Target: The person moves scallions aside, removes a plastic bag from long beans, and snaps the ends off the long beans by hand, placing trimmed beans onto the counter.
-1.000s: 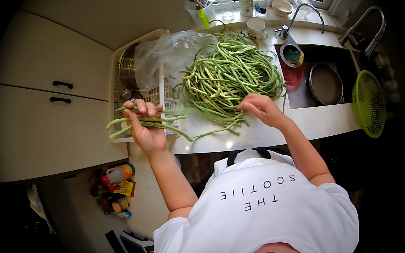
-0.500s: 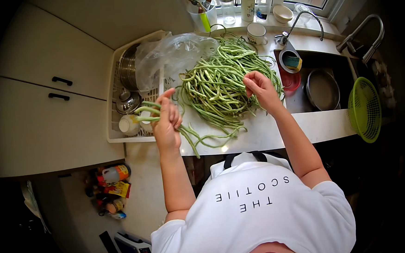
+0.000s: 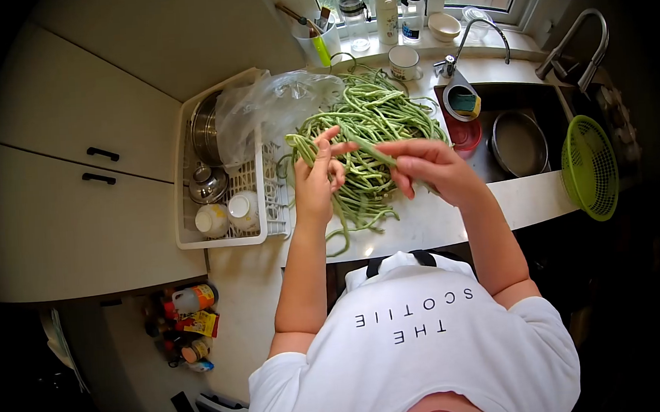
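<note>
A large tangled heap of long green beans lies on the white counter. In front of its left part, my left hand holds a few long beans, whose ends hang down below the palm. My right hand pinches a green bean that slants up toward the fingers of my left hand. The two hands are close together over the near side of the heap. Motion blurs the bean between them.
At the left, a white dish rack holds cups and metal pots, with a clear plastic bag beside the heap. Right of the heap are the sink with a metal pan, and a green colander. An enamel mug stands behind.
My left hand has moved right with its beans, from the rack toward the heap. My right hand, pinched near the heap before, now holds a bean close to my left hand.
</note>
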{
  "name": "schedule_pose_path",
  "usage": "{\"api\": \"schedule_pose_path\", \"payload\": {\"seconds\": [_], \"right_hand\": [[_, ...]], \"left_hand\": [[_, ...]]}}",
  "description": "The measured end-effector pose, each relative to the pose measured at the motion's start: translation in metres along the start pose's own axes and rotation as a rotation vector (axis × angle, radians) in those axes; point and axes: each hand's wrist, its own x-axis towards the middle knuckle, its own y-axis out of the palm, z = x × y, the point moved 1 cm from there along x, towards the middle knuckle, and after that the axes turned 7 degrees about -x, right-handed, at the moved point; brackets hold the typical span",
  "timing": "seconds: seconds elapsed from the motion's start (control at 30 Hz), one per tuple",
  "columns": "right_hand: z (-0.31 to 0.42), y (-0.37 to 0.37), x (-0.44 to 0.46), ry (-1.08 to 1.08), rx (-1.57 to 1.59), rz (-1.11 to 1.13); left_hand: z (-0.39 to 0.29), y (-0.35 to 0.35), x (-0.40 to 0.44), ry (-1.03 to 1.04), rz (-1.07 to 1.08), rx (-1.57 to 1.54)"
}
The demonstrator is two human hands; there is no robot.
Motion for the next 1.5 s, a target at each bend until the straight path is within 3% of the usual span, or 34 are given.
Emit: {"api": "schedule_pose_path", "payload": {"seconds": [0.07, 0.23, 0.33, 0.4, 0.53, 0.63, 1.0, 1.1, 1.17, 1.27, 1.33, 1.4, 1.5], "right_hand": [[0.0, 0.004, -0.012, 0.136, -0.379, 0.074], [-0.002, 0.008, -0.025, 0.054, -0.203, 0.097], [0.002, 0.012, -0.017, -0.148, 0.063, -0.14], [-0.004, 0.004, -0.005, -0.198, -0.027, -0.192], [-0.011, 0.001, 0.014, -0.11, -0.359, -0.244], [-0.016, 0.011, 0.02, -0.012, -0.509, -0.209], [-0.028, 0.013, 0.033, -0.093, -0.511, -0.174], [-0.032, 0.015, 0.037, -0.135, -0.555, -0.075], [-0.028, 0.024, 0.038, -0.388, -0.54, -0.205], [0.002, 0.035, 0.034, -0.514, -0.74, -0.316], [0.002, 0.037, 0.039, -0.613, -0.768, -0.375], [0.002, 0.03, 0.044, -0.907, -0.999, -0.322], [0.01, 0.022, 0.041, -0.875, -1.002, -0.439]], "left_hand": [[0.009, 0.003, 0.005, -0.037, -0.021, -0.096], [0.019, 0.001, 0.006, -0.048, -0.008, -0.055], [0.017, 0.01, 0.005, -0.016, -0.012, -0.015], [0.009, 0.02, 0.003, 0.206, -0.01, 0.08], [-0.018, 0.042, -0.004, 0.356, 0.124, 0.206], [-0.025, 0.046, -0.007, 0.354, 0.138, 0.179], [-0.019, 0.036, -0.019, 0.388, 0.142, 0.152], [-0.02, 0.033, -0.023, 0.383, 0.081, 0.179], [-0.021, 0.031, -0.026, 0.389, 0.044, 0.176], [-0.024, 0.026, -0.031, 0.377, -0.083, 0.363], [-0.021, 0.028, -0.031, 0.41, -0.02, 0.39], [-0.02, 0.031, -0.032, 0.442, 0.049, 0.414], [-0.02, 0.033, -0.035, 0.369, 0.103, 0.435]]}}
